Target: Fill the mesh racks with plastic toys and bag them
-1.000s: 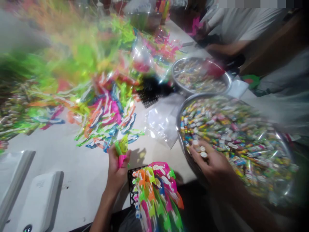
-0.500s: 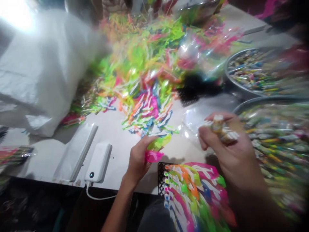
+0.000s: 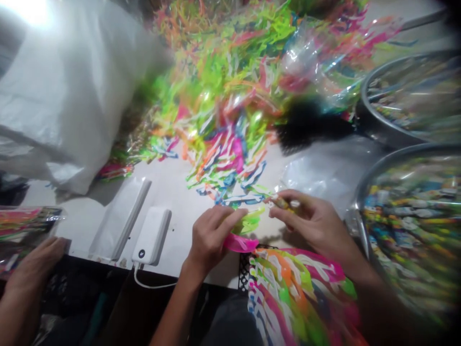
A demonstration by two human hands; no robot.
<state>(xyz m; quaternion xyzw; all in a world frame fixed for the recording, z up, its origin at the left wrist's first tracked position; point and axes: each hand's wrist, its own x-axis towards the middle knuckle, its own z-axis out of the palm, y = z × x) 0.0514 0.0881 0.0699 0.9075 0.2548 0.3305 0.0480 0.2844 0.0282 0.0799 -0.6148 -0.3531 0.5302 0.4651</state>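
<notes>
My left hand (image 3: 212, 235) is closed on soft neon plastic pieces, a pink one (image 3: 242, 243) and a yellow-green one (image 3: 252, 221). Facing it, my right hand (image 3: 309, 216) pinches several small white-and-yellow pieces (image 3: 283, 202); blur hides their exact kind. Just below both hands, a black perforated rack (image 3: 244, 274) carries a dense batch of neon pieces with white strips (image 3: 295, 283), their small ends lined up along its left side. Beyond my fingers spreads a large loose heap of similar neon pieces (image 3: 226, 149).
Two metal basins (image 3: 363, 192) full of small coloured pieces stand at right. A white power bank (image 3: 153, 235) with a cable lies beside a clear-and-white strip (image 3: 120, 218). A big white sack (image 3: 61, 96) rises at left. Another person's hand (image 3: 43, 259) is by a packet (image 3: 25, 223).
My right hand has moved left and down, close to my left hand, with the small pieces still in its fingers. Another person's hand has come into view at lower left. The view has shifted slightly.
</notes>
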